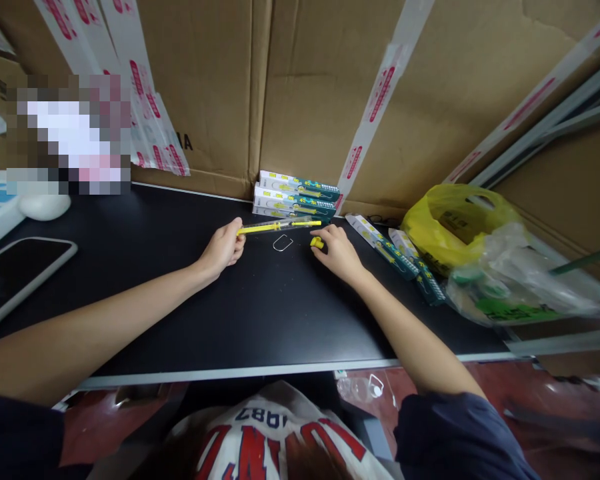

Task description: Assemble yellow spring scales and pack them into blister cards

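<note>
Black tabletop (260, 313), cardboard walls (310, 87) behind

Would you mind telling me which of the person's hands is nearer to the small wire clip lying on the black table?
Right, narrowly. The right hand rests just right of the wire clip, pinching a yellow cap. The left hand sits slightly farther left, holding a yellow pen above it.

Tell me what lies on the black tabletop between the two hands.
In the head view, a small bent wire clip lies between the left hand and right hand, beneath the yellow pen-like tool.
</note>
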`<state>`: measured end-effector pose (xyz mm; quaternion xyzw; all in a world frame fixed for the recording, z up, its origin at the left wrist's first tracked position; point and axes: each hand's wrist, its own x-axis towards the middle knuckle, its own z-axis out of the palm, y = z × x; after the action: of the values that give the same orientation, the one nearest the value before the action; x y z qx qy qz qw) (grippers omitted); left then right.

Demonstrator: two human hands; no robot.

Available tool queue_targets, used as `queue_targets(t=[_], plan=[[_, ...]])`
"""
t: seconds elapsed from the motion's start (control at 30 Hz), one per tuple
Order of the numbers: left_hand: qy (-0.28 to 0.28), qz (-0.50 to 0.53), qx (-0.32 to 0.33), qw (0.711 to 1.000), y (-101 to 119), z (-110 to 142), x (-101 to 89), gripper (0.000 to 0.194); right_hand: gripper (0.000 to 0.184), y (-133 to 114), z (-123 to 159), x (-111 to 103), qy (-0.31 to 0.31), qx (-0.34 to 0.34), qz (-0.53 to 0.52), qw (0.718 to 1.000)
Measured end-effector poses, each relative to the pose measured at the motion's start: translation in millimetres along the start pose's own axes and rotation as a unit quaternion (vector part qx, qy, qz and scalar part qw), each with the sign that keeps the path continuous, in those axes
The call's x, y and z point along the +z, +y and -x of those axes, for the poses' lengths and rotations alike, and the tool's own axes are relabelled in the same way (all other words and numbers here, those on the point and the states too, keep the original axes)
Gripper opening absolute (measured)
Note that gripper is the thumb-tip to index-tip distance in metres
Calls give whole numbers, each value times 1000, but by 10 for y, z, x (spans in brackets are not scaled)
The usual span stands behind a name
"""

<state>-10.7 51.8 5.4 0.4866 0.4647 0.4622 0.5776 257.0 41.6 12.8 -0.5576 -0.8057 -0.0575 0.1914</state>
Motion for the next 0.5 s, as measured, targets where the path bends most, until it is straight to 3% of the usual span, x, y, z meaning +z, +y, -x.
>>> queue_targets(t=[0.37,0.5], plan=[[-3,-8,5,1000,-8,-9,2,34,15,63,-6,39,-35,10,-10,999],[-2,-4,0,1000,-4,-3,5,35,5,68,-35,6,6,33,-102,994]])
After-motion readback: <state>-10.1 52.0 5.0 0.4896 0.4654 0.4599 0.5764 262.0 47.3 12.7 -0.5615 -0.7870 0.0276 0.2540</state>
